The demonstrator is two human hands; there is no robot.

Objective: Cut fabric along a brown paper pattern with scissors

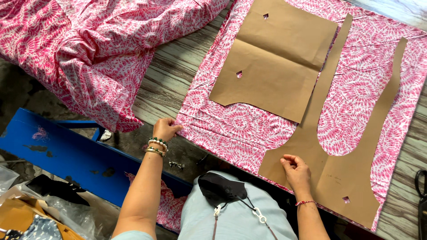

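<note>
Fabric: a pink-and-white printed cloth (231, 129) lies spread flat on the wooden worktop (171, 82), its near edge running along the worktop's near edge and its near left corner under the left hand.
Paper patterns: a wide brown piece with a curved lower edge (271, 58) lies on the cloth toward the far side; a long U-shaped brown piece (338, 178) lies beside it toward the right, its base at the near edge and its two arms reaching to the far edge. The two pieces touch or nearly touch along one arm.
Left hand: the left hand (165, 129) rests on the cloth's near left corner, fingers curled and pinching or pressing the edge; I cannot tell whether it grips or only holds it down.
Right hand: the right hand (296, 171) sits on the base of the U-shaped piece, fingers loosely bent, pressing the paper flat and grasping nothing.
Step in hand: by my reading, laying out, with the cloth pulled smooth and the patterns settled in place.
Next move calls for: a taut, wrinkle-free corner and a pattern that does not slide while being held, marked or cut.
Spare cloth: a crumpled heap of the same print (89, 49) hangs over the worktop's far left corner.
Below: a blue bench (66, 155) stands under the near edge.
</note>
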